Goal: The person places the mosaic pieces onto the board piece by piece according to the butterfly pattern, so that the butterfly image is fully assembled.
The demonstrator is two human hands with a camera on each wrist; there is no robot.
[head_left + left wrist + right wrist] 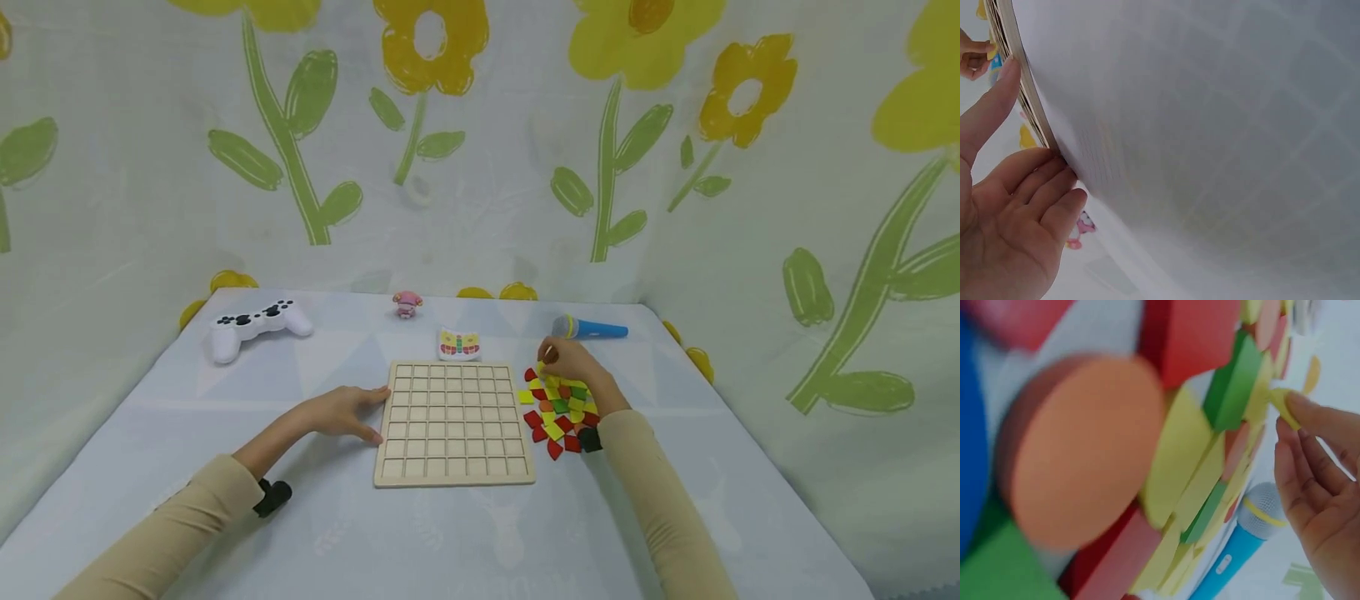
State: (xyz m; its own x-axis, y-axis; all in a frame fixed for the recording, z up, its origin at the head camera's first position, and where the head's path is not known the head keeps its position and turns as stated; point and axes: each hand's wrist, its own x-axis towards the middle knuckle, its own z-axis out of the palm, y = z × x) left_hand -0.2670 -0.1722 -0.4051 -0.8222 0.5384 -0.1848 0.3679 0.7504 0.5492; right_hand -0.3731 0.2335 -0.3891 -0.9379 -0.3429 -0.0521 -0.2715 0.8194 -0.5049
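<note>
A pale wooden grid board [453,423] lies on the table, every visible square bare. My left hand [343,411] touches the board's left edge with thumb and fingertips spread along it. In the left wrist view, its thumb [999,103] rests against the board's side, the fingers fairly straight. Over the far end of a pile of coloured pieces [553,431], my right hand [573,360] pinches a yellow piece [1285,407] between thumb and fingers. Red, yellow, green and orange pieces make up the pile, right of the board. One yellow square [526,397] lies beside the board's right edge.
Behind the board stands a small card with a butterfly pattern [459,345]. A blue toy microphone [600,329] lies beyond the right hand. Farther back are a pink figurine [407,304] and, at left, a white game controller [258,327]. Flowered cloth hangs around the table.
</note>
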